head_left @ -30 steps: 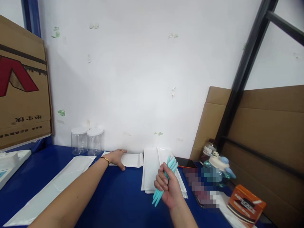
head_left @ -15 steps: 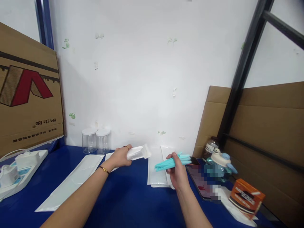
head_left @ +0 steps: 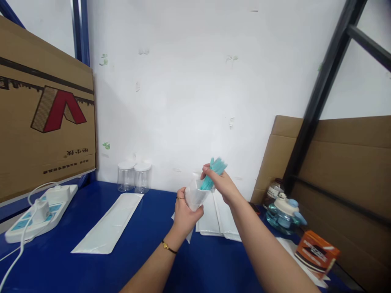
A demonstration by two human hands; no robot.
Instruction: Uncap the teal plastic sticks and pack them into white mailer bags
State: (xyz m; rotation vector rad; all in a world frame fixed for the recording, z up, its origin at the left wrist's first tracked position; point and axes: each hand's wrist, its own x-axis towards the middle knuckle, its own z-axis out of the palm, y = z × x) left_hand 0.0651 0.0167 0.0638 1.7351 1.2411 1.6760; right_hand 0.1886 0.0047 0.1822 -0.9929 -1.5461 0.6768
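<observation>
My left hand (head_left: 185,215) is wrapped round a white, translucent plastic bag (head_left: 194,196), whose mouth is spread and faces up and to the right. My right hand (head_left: 224,186) grips a bundle of thin teal strips (head_left: 218,166). The bundle's lower end is at the bag's mouth and seems to be just inside it; its upper end sticks out above my fingers. Below my right hand, flat white packets (head_left: 210,221) lie overlapping on the blue table (head_left: 146,232), partly hidden by the bag and my right arm.
A long white packet (head_left: 110,224) lies at left, beside a power strip (head_left: 58,213) with plugs and cable. Two clear lidded jars (head_left: 126,179) stand by the wall. At right are a brown bottle (head_left: 273,191), a teal water bottle (head_left: 282,215) and an orange box (head_left: 316,253).
Both hands have come together near the middle. The bag is turned upright with its mouth spread, and the teal bundle has tilted from level to steep, down to the mouth. The view has shifted left.
</observation>
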